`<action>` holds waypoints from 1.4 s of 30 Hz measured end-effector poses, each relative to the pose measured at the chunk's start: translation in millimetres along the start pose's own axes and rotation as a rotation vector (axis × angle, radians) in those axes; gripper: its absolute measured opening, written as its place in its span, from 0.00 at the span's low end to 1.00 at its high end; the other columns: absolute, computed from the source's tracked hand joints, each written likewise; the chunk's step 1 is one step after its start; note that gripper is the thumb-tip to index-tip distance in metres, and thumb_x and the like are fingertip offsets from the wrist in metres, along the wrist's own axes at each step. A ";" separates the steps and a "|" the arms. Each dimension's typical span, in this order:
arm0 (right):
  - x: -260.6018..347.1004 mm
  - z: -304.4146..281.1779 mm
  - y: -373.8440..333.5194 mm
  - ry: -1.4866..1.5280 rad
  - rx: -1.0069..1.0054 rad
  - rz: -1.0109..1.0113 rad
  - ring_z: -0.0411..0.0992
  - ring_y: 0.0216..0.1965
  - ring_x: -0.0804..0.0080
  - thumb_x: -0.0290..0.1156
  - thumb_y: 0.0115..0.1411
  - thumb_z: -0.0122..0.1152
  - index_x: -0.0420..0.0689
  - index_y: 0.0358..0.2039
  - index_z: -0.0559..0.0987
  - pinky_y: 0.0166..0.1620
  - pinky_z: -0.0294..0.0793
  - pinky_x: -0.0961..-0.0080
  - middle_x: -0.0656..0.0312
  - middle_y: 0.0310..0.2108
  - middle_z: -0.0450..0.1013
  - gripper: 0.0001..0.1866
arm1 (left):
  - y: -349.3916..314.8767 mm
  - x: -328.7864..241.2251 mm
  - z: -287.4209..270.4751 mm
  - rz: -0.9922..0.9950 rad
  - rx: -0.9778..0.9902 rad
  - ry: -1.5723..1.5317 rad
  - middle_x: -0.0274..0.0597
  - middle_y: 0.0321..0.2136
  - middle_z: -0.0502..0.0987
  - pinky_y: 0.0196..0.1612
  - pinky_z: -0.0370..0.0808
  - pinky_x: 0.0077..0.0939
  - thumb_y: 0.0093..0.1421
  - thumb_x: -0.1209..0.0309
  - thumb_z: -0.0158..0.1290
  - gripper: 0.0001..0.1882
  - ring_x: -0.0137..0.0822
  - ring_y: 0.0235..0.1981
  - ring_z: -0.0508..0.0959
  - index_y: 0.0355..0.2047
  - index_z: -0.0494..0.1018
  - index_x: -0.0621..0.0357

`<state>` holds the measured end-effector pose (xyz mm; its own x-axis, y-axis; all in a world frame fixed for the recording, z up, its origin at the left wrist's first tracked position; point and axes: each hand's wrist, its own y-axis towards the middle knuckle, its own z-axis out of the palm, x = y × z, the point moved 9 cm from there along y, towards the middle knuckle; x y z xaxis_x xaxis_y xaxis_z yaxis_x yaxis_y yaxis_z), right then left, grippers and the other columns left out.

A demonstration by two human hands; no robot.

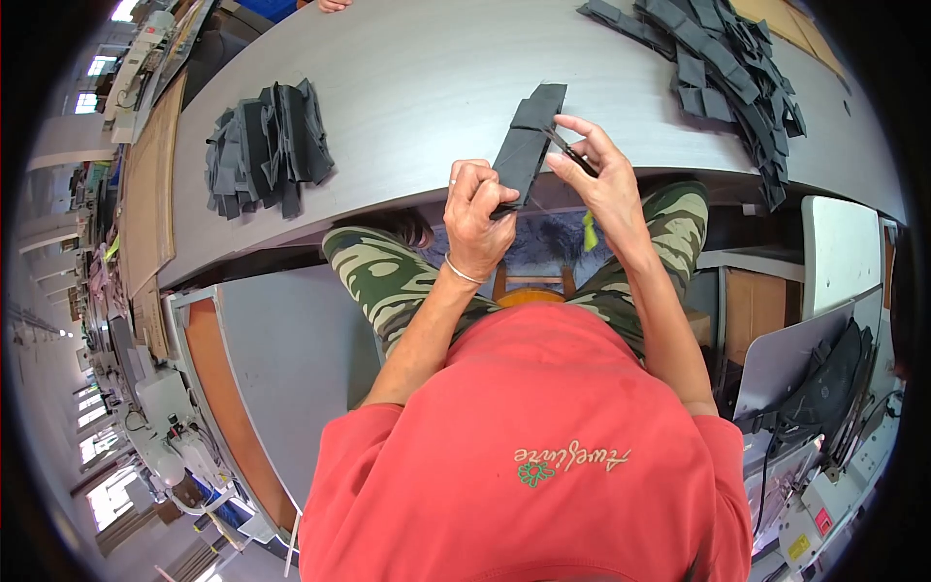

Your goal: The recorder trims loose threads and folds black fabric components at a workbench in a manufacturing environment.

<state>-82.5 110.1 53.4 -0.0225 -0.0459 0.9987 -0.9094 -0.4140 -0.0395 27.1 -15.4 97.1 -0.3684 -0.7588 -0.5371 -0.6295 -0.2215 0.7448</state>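
Observation:
My left hand [475, 215] is closed round the lower end of a dark grey fabric strip [529, 136], a folded, sewn piece that slants up and away over the table's near edge. In my right hand [603, 179] is a pair of small black thread snips [579, 160], gripped between thumb and fingers. Their slim tips point up and left, at the strip's right edge. Whether the blades touch the cloth is too small to tell.
A stack of grey fabric pieces [267, 147] lies on the grey table [417, 107] at the left. A larger heap of such strips [718, 68] hangs over the right edge. Another person's hand [335, 5] shows at the far edge. A black bag [824, 383] sits at the right.

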 end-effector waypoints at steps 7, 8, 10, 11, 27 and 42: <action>25.2 -1.8 -27.6 -0.367 0.032 -0.202 0.75 0.33 0.66 0.32 0.56 0.59 0.48 0.41 0.80 0.37 0.72 0.75 0.59 0.37 0.77 0.12 | 1.2 -0.4 -6.7 0.007 -0.060 0.026 0.42 0.24 0.64 0.31 0.68 0.34 0.30 0.88 0.56 0.17 0.44 0.30 0.69 0.23 0.69 0.60; 26.6 0.8 -29.2 -0.366 0.031 -0.203 0.75 0.33 0.66 0.32 0.56 0.59 0.48 0.41 0.80 0.37 0.72 0.75 0.59 0.37 0.77 0.12 | 1.1 -0.5 -6.4 0.009 -0.059 0.026 0.42 0.24 0.64 0.31 0.68 0.34 0.30 0.88 0.56 0.17 0.44 0.30 0.69 0.23 0.69 0.60; 38.0 7.2 -32.9 -0.449 0.016 -0.294 0.75 0.31 0.63 0.31 0.56 0.60 0.48 0.40 0.80 0.35 0.73 0.72 0.60 0.35 0.77 0.11 | 0.6 -2.5 -5.4 0.032 -0.055 0.028 0.41 0.24 0.64 0.31 0.68 0.33 0.30 0.88 0.56 0.17 0.44 0.30 0.69 0.23 0.69 0.59; 42.8 9.9 -33.4 -0.504 0.006 -0.315 0.75 0.29 0.63 0.31 0.55 0.60 0.48 0.38 0.81 0.32 0.72 0.71 0.61 0.33 0.77 0.10 | 0.6 -3.2 -5.7 0.033 -0.053 0.027 0.41 0.24 0.64 0.31 0.68 0.33 0.30 0.88 0.56 0.17 0.44 0.30 0.69 0.23 0.69 0.59; 46.0 15.7 -32.0 -0.591 0.018 -0.235 0.75 0.27 0.56 0.34 0.58 0.58 0.47 0.38 0.78 0.29 0.71 0.64 0.57 0.29 0.77 0.09 | -7.5 -10.0 -10.6 0.095 -0.081 0.078 0.39 0.26 0.65 0.30 0.67 0.31 0.29 0.86 0.56 0.16 0.42 0.30 0.69 0.22 0.71 0.57; 35.6 8.5 -20.6 -0.360 -0.103 -0.171 0.72 0.22 0.70 0.36 0.56 0.62 0.50 0.38 0.79 0.28 0.69 0.74 0.61 0.22 0.73 0.10 | -9.5 6.4 -19.4 -0.117 -0.185 0.024 0.39 0.24 0.66 0.31 0.67 0.27 0.37 0.87 0.56 0.14 0.36 0.28 0.69 0.24 0.70 0.58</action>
<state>-61.1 109.3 89.5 0.2630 -0.3071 0.9146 -0.9248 -0.3505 0.1482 44.0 -30.0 94.2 -0.2825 -0.7353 -0.6161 -0.5295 -0.4160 0.7393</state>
